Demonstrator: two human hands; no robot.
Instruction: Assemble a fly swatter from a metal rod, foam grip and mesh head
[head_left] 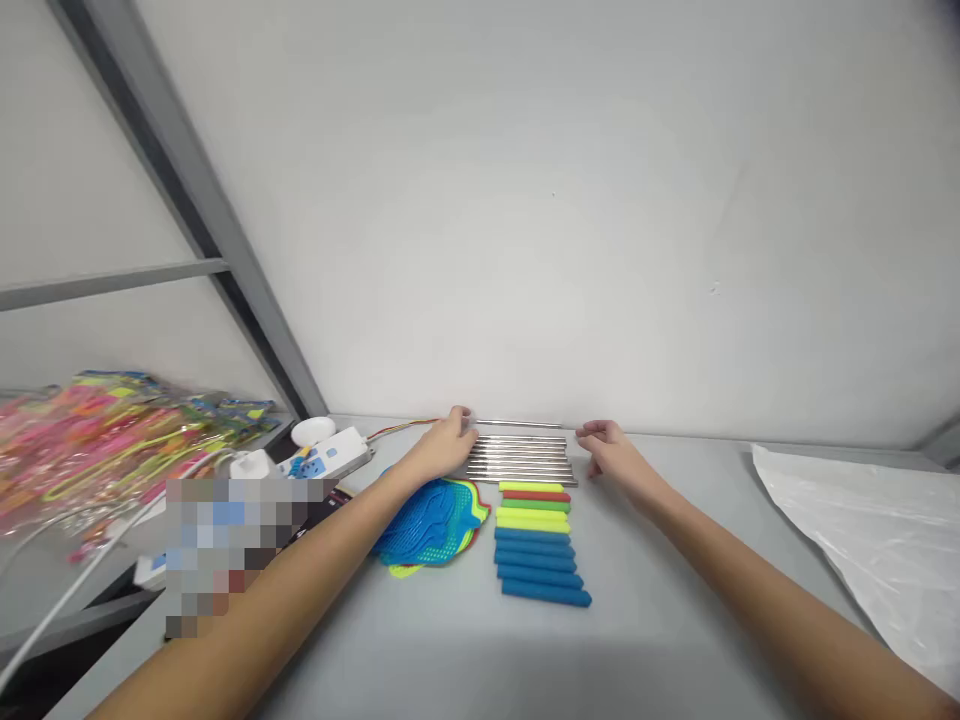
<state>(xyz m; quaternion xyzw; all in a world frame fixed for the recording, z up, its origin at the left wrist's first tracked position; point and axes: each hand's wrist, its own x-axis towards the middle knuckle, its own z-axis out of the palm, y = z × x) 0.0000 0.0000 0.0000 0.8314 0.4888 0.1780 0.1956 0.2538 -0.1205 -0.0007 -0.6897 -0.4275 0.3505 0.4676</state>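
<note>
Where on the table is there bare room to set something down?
Bare grey tabletop shows between the coloured sticks and the right forearm, on the person's side of the sticks, and between that forearm and the white plastic sheet. It is crowded around the left hand, among metal rods, mesh pieces and power strip.

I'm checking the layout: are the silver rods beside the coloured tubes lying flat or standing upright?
Lying flat: the silver rods rest lengthwise, side by side, on the grey tabletop.
</note>
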